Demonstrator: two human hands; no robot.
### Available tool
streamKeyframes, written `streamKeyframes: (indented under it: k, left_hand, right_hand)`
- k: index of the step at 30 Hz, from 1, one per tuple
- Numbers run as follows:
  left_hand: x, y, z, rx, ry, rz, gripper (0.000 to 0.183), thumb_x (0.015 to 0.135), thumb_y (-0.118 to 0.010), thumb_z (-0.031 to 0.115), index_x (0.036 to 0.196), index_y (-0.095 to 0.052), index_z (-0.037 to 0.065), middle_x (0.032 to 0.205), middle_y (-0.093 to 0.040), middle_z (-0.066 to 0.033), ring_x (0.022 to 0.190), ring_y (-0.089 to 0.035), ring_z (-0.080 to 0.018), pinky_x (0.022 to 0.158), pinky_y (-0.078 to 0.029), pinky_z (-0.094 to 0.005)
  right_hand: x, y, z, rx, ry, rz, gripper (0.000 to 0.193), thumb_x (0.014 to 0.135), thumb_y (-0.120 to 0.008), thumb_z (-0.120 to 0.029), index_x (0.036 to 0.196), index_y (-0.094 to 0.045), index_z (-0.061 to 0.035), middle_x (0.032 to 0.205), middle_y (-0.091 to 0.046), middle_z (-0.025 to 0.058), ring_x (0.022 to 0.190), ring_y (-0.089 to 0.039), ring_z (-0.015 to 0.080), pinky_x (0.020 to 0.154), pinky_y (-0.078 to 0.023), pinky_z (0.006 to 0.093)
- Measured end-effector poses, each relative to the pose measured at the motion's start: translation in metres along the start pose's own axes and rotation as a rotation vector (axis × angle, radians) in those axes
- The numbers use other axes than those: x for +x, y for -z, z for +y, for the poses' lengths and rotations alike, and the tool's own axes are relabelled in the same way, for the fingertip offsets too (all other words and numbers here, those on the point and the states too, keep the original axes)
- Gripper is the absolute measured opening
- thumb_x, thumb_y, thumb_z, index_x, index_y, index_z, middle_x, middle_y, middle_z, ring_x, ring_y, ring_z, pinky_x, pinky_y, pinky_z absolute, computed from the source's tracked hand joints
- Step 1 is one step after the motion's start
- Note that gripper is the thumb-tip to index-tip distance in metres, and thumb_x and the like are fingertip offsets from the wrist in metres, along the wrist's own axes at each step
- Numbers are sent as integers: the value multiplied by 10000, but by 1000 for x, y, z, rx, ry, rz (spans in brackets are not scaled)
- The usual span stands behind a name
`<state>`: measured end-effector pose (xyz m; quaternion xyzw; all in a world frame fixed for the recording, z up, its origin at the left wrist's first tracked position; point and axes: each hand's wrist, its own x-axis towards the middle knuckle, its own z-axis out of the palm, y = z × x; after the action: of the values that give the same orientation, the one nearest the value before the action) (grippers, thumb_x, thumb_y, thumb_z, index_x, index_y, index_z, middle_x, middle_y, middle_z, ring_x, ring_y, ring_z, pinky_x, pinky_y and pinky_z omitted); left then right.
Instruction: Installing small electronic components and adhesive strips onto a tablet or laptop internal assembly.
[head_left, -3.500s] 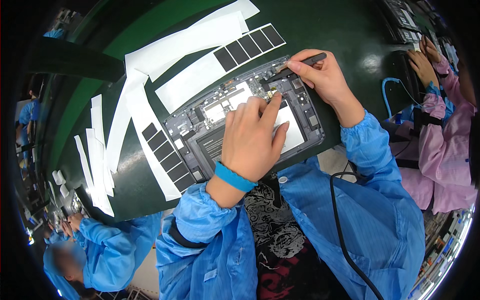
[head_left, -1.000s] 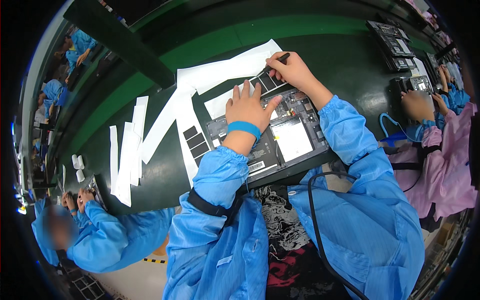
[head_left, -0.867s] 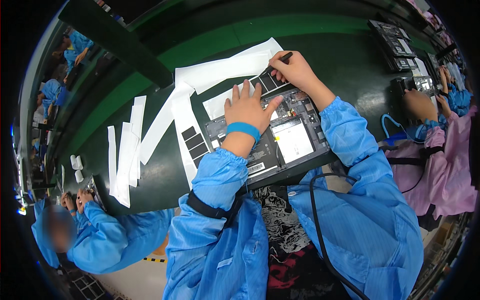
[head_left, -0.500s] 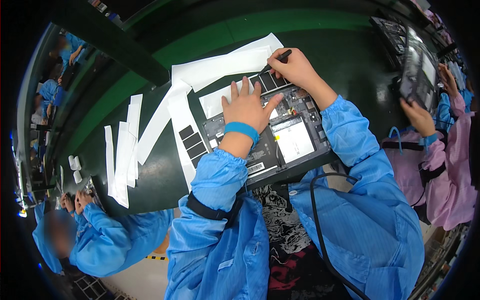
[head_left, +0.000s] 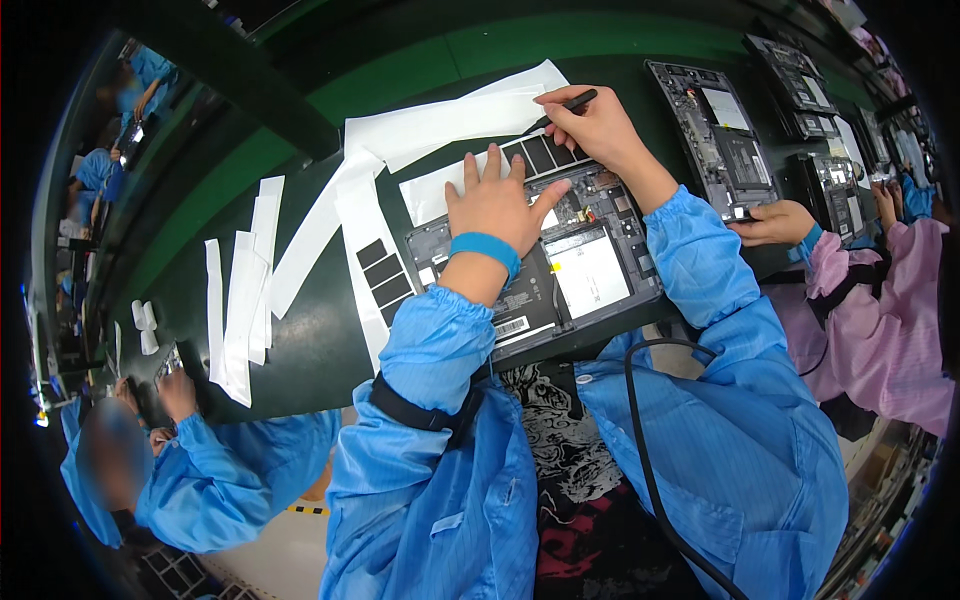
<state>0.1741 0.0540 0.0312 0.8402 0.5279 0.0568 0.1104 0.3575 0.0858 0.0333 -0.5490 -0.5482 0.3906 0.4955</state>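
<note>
An opened laptop base (head_left: 628, 235) lies in front of me, its circuit board and a white-labelled battery (head_left: 592, 278) exposed. Across its far edge rests a white backing strip (head_left: 425, 197) carrying several black rectangular pads (head_left: 540, 154). My left hand (head_left: 492, 208) is spread flat over the strip and the laptop's far edge, holding nothing. Between the fingers of my right hand (head_left: 600, 130) is a slim black pen-shaped tool (head_left: 580, 100), its tip just beyond the pads. Whether it is tweezers I cannot tell.
White paper strips (head_left: 430, 125) lie beyond and left of the laptop; one backing strip (head_left: 383, 272) bears more black pads. At right, a person in pink touches another opened laptop base (head_left: 722, 140), with more behind it. Someone in blue works at left beside small white rolls (head_left: 146, 325).
My right hand has shifted slightly right with the tool, while my left hand stays pressed down. The neighbour's tilted laptop base at right now lies flat, closer to mine.
</note>
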Motion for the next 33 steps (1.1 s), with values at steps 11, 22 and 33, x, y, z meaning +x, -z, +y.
streamKeyframes:
  k: [11,22,33]
  left_hand:
    - [-1,-1,0,3,4,-9,798,872,-347,739,1380,-505,144,1513,-341,-134,1419,-256,-354,1092,-262,-581]
    - [0,-3,0,22,-2,21,781,872,-366,730,1361,-525,142,1498,-365,-137,1404,-284,-355,1072,-294,-583]
    - [-2,-6,-3,-21,-25,87,750,871,-401,710,1324,-562,135,1474,-394,-160,1399,-289,-357,1072,-308,-553]
  right_hand:
    - [2,1,2,-194,-15,-22,185,877,-617,-163,866,-670,14,718,-645,59,590,-582,77,539,-456,215]
    - [-3,-1,-5,-50,-32,-51,204,904,-598,-104,1053,-686,4,730,-648,49,600,-572,64,518,-446,195]
    - [-13,14,-19,244,16,112,201,885,-608,-91,1013,-680,46,705,-656,92,575,-581,83,494,-434,199]
